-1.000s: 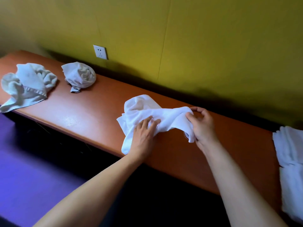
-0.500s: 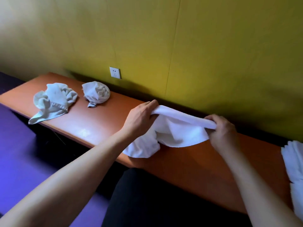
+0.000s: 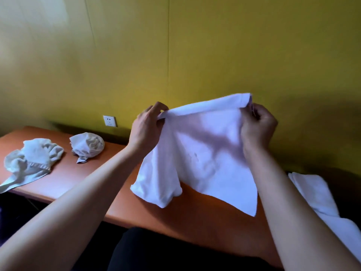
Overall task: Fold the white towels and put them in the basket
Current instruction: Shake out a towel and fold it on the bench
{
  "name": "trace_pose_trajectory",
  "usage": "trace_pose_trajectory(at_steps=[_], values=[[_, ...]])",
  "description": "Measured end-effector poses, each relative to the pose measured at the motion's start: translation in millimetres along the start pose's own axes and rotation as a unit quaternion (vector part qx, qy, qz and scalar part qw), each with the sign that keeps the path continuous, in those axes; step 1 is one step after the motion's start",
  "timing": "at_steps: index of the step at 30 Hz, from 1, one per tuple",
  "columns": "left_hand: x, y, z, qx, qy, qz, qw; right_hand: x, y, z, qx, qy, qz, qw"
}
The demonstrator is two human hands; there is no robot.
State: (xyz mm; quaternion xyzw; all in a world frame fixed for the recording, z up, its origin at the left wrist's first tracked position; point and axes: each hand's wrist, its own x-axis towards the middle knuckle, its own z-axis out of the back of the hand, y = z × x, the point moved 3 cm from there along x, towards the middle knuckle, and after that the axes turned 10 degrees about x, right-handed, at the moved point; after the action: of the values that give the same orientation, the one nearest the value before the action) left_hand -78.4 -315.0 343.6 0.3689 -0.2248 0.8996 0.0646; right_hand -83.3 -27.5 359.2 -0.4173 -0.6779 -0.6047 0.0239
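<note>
The orange table [image 3: 64, 178] runs from far left to near right under the yellow wall [image 3: 195, 55], and both sit lower in view than half a second ago. Against that, the white towel [image 3: 199, 159] has come clear up off the tabletop: earlier it sagged in a bunch with its lower part lying on the wood, and now it hangs spread open in the air above the middle of the table. Its top edge runs left to right, rising slightly toward the right, and the cloth drops from that edge toward the table, the lower right corner pointing down and near, the lower left still bunched in a roll.

The left hand [image 3: 146, 128] pinches the left end of the top edge between thumb and curled fingers. The right hand [image 3: 257, 126] grips the right end with fingers curled round the cloth.

A pile of white towels [image 3: 316, 192] lies at the right edge. At the far left rest a crumpled towel [image 3: 33, 161] and, just right of it, a balled towel [image 3: 88, 146], apart from each other.

A white wall socket [image 3: 110, 121] sits just above the table; no writing on it can be read.
</note>
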Motion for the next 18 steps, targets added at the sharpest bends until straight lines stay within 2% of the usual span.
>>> trace_pose_trajectory(at_steps=[4, 6, 8, 13, 15, 18], values=[[-4.9, -3.2, -16.1, 0.036, 0.022, 0.011, 0.999, 14.9, 31.7, -4.5, -0.045, 0.01, 0.115, 0.992], [-20.2, 13.5, -32.0, 0.084, 0.056, 0.02, 0.995, 22.8, 43.8, -4.0, -0.042, 0.031, 0.126, 0.991], [-42.2, 37.7, -48.5, 0.12, 0.079, 0.065, 0.987, 26.8, 53.7, 0.3, -0.04, 0.046, 0.132, 0.989], [-91.7, 78.5, -83.5, 0.126, 0.181, 0.191, 0.956, 36.4, 54.6, 31.1, -0.04, 0.031, 0.118, 0.992], [-105.9, 84.3, -97.3, 0.097, 0.238, 0.241, 0.936, 41.5, 48.9, 44.9, -0.059, 0.022, 0.111, 0.992], [-126.7, 82.9, -107.0, -0.033, 0.261, 0.325, 0.909, 40.9, 37.5, 62.1, -0.073, 0.037, 0.075, 0.994]])
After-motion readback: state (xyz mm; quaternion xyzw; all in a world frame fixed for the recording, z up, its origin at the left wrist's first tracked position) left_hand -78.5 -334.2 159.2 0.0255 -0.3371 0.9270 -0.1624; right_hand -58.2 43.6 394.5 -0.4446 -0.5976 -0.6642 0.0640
